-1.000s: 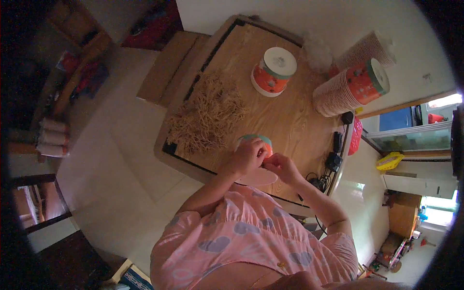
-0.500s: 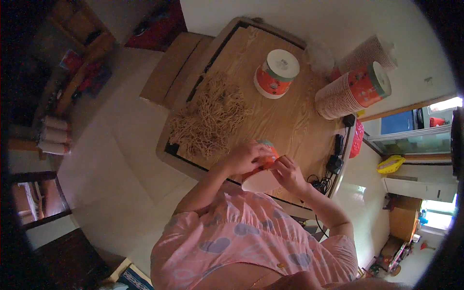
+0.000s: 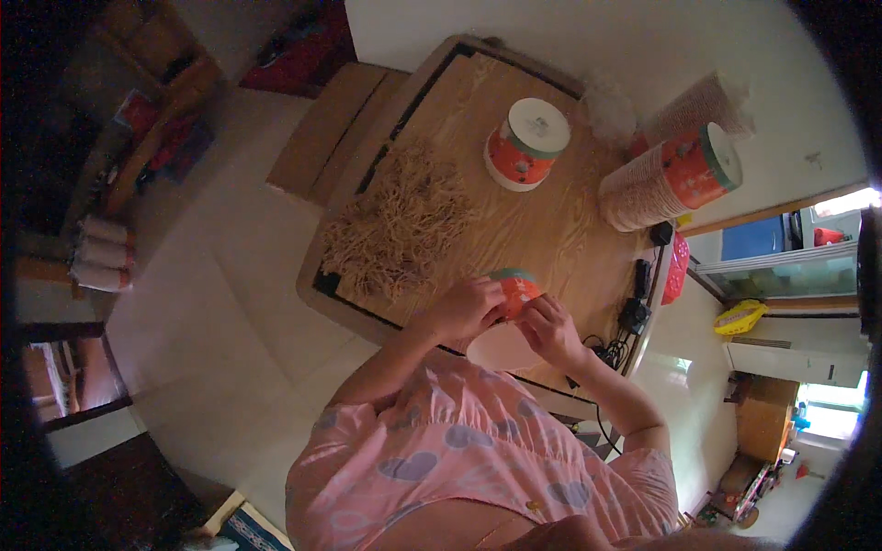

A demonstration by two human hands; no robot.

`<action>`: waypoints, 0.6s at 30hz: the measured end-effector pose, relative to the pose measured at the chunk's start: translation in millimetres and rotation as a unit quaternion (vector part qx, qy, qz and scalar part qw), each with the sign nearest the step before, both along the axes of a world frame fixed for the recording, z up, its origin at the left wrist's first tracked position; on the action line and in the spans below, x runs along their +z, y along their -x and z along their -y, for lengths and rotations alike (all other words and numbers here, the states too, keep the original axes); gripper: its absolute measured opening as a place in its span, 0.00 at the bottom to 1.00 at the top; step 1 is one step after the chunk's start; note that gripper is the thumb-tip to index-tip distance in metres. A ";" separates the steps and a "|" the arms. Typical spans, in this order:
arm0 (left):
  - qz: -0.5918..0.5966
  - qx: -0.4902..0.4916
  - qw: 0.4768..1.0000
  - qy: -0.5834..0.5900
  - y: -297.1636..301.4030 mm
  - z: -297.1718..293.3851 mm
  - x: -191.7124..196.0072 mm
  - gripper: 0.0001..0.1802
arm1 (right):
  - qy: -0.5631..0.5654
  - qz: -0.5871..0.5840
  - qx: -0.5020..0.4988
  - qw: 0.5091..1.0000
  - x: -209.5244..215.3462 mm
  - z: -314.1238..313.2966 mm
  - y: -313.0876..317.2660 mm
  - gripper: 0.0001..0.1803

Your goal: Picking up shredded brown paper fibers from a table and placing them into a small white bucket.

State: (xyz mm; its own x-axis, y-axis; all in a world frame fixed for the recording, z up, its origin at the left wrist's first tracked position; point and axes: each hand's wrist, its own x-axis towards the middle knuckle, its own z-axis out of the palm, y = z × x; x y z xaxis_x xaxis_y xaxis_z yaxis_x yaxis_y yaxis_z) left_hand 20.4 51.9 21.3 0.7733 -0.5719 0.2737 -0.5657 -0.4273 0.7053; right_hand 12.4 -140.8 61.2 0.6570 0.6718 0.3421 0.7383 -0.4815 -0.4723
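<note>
Both my hands hold a small orange paper cup with a teal rim above the near edge of the wooden table. My left hand grips its left side and my right hand holds its right side and bottom. Below the hands a pale round lid or disc shows. A heap of tan straw-like strands lies on the table to the left of my hands.
An upside-down orange cup with a white base stands further back. A lying stack of orange cups and a clear bag sit at the far right. Black cables and a charger lie at the right edge. A cardboard sheet leans at the left.
The cup has moved from the table top toward me and tilted onto its side in both hands; its orange wall now shows.
</note>
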 end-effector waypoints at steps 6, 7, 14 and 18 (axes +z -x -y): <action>-0.067 -0.005 0.996 0.066 -1.9 -7.6 -9.0 0.06 | -0.010 -0.022 -0.006 1.000 -4.3 3.0 0.2 0.08; -0.066 -0.003 0.996 0.066 -1.7 -7.2 -12.2 0.06 | -0.002 -0.026 -0.006 1.000 -4.6 3.3 -0.1 0.08; -0.198 0.035 0.975 0.093 -6.0 2.9 -26.3 0.06 | 0.022 -0.053 -0.006 0.998 -19.4 10.0 2.7 0.10; -0.176 0.062 0.976 0.116 -9.1 6.1 -40.2 0.07 | 0.025 -0.065 0.006 0.998 -18.3 9.4 2.7 0.11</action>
State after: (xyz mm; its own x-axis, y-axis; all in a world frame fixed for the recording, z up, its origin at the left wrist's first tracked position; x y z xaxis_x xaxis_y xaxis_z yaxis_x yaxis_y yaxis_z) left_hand 29.5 45.8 -18.9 0.9020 -0.4222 0.0901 -0.2254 -0.2827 0.9323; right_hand 9.7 -150.2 43.0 0.6860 0.6931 0.2212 0.6779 -0.4986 -0.5402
